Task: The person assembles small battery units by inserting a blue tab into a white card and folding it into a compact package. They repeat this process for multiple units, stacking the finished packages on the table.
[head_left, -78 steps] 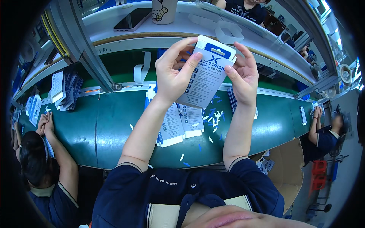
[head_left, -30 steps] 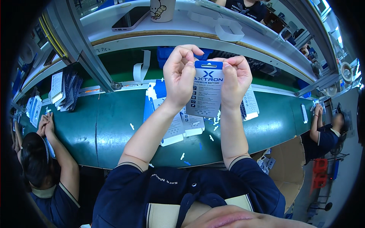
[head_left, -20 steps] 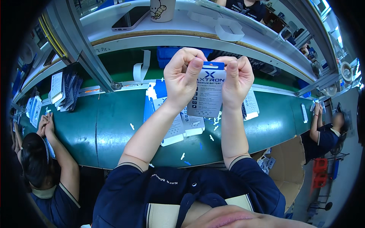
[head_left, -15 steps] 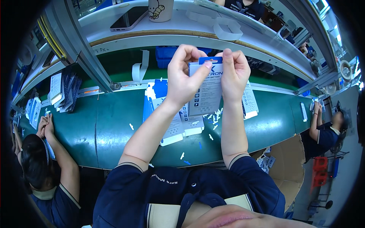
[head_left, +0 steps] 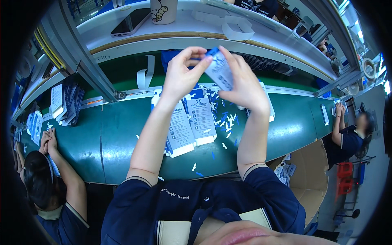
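A flat grey-and-blue cardboard box (head_left: 221, 73) is held up above the green table, tilted and smeared by motion. My right hand (head_left: 246, 83) grips it from the right side, its fingers along the far edge and the thumb low. At the upper left corner of the box, my left hand (head_left: 185, 73) is closed, thumb and fingertips meeting the blue top edge. Below lie more flat boxes of the same kind (head_left: 201, 118), overlapping. Small white and blue cardboard scraps (head_left: 228, 122) are strewn beside them. Another stack of boxes (head_left: 266, 104) is partly hidden behind my right forearm.
A white shelf (head_left: 192, 28) with a phone (head_left: 130, 22) and a cup (head_left: 163, 11) runs across the back. Metal posts (head_left: 87, 61) flank the table (head_left: 126, 134). Co-workers sit left (head_left: 41, 183) and right (head_left: 351, 139). A large carton (head_left: 308, 175) stands at the right.
The box has tilted and turned in my right hand, which has rotated over it. My left hand has moved slightly left, its grip now at the corner. The boxes on the table are less covered.
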Demonstrator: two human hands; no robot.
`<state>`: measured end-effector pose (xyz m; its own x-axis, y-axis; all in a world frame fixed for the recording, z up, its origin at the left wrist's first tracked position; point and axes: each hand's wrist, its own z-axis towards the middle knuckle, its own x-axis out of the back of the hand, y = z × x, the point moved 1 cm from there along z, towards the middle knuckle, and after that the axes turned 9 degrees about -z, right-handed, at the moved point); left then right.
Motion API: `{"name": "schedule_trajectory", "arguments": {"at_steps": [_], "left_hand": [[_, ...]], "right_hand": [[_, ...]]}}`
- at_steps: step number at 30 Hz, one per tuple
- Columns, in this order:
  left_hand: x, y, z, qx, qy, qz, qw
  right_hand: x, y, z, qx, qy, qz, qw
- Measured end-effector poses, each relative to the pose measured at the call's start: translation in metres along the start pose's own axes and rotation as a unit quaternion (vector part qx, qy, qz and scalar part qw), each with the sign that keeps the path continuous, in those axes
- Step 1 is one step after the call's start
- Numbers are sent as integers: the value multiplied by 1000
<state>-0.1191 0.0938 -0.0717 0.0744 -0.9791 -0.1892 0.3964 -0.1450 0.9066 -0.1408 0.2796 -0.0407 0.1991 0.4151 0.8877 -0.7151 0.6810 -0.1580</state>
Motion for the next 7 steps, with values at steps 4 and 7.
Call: {"name": "schedule_trajectory", "arguments": {"at_steps": [4, 7], "left_hand": [[38, -8, -13, 29, -185, 492, 850], [29, -10, -17, 227, -246, 664, 668]], "right_hand": [[23, 66, -34, -193, -168, -85, 963], [26, 98, -45, -416, -219, -82, 879]]}}
